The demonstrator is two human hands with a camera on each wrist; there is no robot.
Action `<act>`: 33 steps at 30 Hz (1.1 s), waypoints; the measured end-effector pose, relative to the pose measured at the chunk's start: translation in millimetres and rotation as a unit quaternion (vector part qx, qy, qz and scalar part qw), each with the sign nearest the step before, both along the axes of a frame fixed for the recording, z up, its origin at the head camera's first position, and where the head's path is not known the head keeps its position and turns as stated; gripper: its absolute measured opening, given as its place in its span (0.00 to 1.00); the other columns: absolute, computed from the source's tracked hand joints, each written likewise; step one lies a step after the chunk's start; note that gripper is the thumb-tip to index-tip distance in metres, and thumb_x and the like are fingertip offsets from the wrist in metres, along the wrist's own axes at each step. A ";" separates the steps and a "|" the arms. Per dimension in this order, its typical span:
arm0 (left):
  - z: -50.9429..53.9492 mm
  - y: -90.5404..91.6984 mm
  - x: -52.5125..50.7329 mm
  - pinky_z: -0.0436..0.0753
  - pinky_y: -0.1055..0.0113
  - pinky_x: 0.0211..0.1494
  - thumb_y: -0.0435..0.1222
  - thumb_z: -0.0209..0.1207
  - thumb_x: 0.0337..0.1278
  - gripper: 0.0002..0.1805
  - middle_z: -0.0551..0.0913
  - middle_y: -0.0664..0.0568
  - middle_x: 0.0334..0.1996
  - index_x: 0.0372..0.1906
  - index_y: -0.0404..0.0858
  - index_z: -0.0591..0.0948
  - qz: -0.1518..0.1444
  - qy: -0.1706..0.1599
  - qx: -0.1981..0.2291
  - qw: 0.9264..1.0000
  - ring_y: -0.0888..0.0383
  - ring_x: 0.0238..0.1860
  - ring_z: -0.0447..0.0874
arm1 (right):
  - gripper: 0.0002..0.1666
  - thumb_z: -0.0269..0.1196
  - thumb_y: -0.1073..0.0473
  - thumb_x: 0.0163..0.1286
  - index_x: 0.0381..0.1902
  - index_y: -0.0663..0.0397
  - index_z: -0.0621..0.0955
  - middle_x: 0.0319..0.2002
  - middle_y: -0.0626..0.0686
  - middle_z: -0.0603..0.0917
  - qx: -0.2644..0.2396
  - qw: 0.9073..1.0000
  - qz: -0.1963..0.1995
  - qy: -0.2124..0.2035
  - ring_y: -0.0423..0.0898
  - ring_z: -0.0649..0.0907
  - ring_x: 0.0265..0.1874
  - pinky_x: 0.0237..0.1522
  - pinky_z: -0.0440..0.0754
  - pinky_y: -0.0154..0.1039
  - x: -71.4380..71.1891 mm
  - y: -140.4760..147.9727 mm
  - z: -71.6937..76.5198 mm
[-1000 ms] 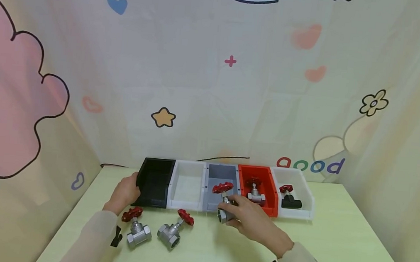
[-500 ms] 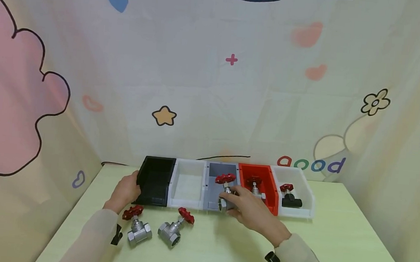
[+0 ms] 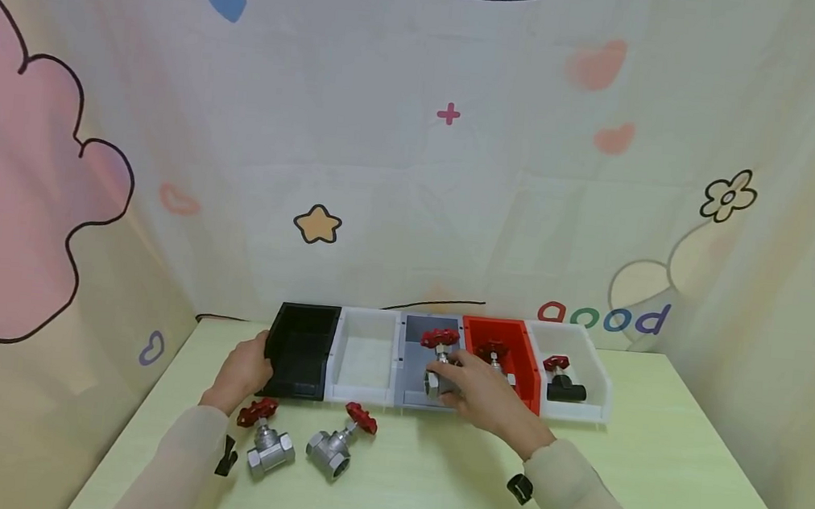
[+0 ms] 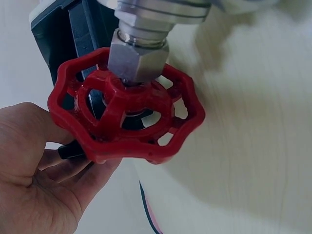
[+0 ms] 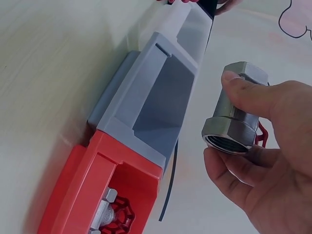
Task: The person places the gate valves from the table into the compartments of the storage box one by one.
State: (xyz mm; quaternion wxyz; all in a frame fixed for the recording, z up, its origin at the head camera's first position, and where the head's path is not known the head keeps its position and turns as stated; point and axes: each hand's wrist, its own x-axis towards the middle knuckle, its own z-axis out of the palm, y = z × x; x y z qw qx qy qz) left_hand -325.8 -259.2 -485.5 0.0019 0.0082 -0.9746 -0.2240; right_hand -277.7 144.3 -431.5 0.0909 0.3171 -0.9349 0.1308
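Note:
My right hand [image 3: 485, 399] holds a gate valve [image 3: 434, 384] with a red handwheel over the grey bin [image 3: 413, 356]. In the right wrist view the thumb lies on the valve's steel body [image 5: 231, 107], fingers beneath, and its threaded opening shows. At the far left of the row, my left hand [image 3: 240, 371] grips the side of the black bin [image 3: 300, 350]; in the left wrist view its grip is partly hidden behind a red handwheel [image 4: 126, 117]. Two more gate valves, one at the left [image 3: 270, 451] and one beside it [image 3: 330, 451], lie on the table before the bins.
A white bin [image 3: 365, 356] stands between black and grey. Right of grey, a red bin [image 3: 531, 378] holds a red-wheeled valve [image 3: 495, 355]. The end white bin [image 3: 596, 376] holds a valve with a black body [image 3: 565, 391]. A printed curtain [image 3: 390, 124] hangs behind.
My right hand has carried the valve forward, from the grey bin's front edge to over the bin. The left hand stays at the black bin.

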 end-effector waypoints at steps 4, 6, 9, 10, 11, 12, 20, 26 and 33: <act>1.2 -1.0 -0.6 0.82 0.50 0.46 0.30 0.49 0.66 0.33 0.80 0.29 0.53 0.73 0.25 0.54 -0.003 0.001 0.001 1.000 0.48 0.35 0.82 | 0.29 0.72 0.59 0.59 0.60 0.43 0.80 0.50 0.55 0.81 -0.008 1.000 -0.004 -0.003 0.48 0.79 0.46 0.47 0.84 0.47 -6.6 -3.1 0.2; 1.9 -1.2 -1.0 0.82 0.48 0.48 0.30 0.49 0.66 0.34 0.79 0.28 0.53 0.73 0.25 0.54 -0.004 -0.001 0.002 1.000 0.46 0.36 0.83 | 0.29 0.72 0.58 0.59 0.60 0.42 0.80 0.49 0.55 0.80 -0.008 1.000 -0.007 0.004 0.47 0.79 0.45 0.47 0.84 0.45 -9.8 -4.2 -0.3; 2.4 -1.2 -0.9 0.81 0.45 0.53 0.30 0.49 0.66 0.33 0.75 0.26 0.59 0.73 0.24 0.55 -0.007 0.003 -0.001 1.000 0.44 0.43 0.83 | 0.29 0.72 0.58 0.59 0.60 0.42 0.80 0.48 0.54 0.80 -0.011 1.000 -0.011 0.009 0.46 0.78 0.44 0.45 0.84 0.42 -13.0 -5.2 -1.4; 1.9 -1.5 -1.1 0.82 0.46 0.53 0.30 0.48 0.66 0.33 0.76 0.26 0.58 0.73 0.24 0.54 -0.008 0.001 0.000 1.000 0.45 0.41 0.84 | 0.29 0.71 0.57 0.60 0.60 0.42 0.80 0.48 0.53 0.80 -0.012 1.000 -0.013 0.009 0.45 0.78 0.44 0.44 0.84 0.42 -13.5 -5.5 -1.8; 1.8 -1.4 -1.0 0.82 0.46 0.53 0.30 0.48 0.66 0.33 0.76 0.26 0.58 0.73 0.24 0.54 -0.008 0.000 0.001 1.000 0.45 0.40 0.83 | 0.29 0.71 0.57 0.60 0.60 0.42 0.80 0.48 0.53 0.80 -0.013 1.000 -0.014 0.010 0.45 0.78 0.44 0.44 0.84 0.42 -14.2 -5.5 -2.5; 1.3 -1.4 -0.7 0.81 0.45 0.53 0.30 0.48 0.66 0.33 0.75 0.26 0.59 0.73 0.24 0.54 -0.007 -0.001 0.002 1.000 0.45 0.41 0.83 | 0.29 0.71 0.57 0.60 0.60 0.42 0.80 0.48 0.53 0.80 -0.015 1.000 -0.015 0.008 0.45 0.78 0.44 0.44 0.84 0.41 -14.9 -5.6 -3.3; -2.5 -2.0 0.7 0.80 0.43 0.56 0.30 0.48 0.66 0.33 0.74 0.26 0.60 0.73 0.24 0.55 -0.007 0.003 0.001 1.000 0.42 0.45 0.83 | 0.30 0.70 0.57 0.61 0.62 0.42 0.79 0.47 0.52 0.79 -0.022 0.999 -0.025 -0.015 0.44 0.76 0.41 0.43 0.82 0.40 -22.8 -6.6 -12.7; -2.2 -0.5 0.2 0.81 0.43 0.55 0.30 0.49 0.67 0.33 0.75 0.26 0.60 0.73 0.24 0.55 -0.006 0.009 -0.005 1.000 0.38 0.49 0.83 | 0.30 0.71 0.58 0.60 0.62 0.45 0.79 0.47 0.54 0.79 -0.047 0.998 -0.036 -0.023 0.45 0.77 0.41 0.45 0.83 0.42 -28.0 -8.4 -21.5; -1.9 1.1 -0.6 0.81 0.43 0.55 0.30 0.50 0.66 0.33 0.75 0.25 0.59 0.72 0.24 0.56 -0.003 0.011 -0.009 1.000 0.36 0.50 0.83 | 0.31 0.71 0.59 0.60 0.62 0.45 0.78 0.45 0.53 0.78 -0.055 0.996 -0.054 -0.038 0.44 0.76 0.40 0.44 0.82 0.39 -34.1 -13.0 -25.2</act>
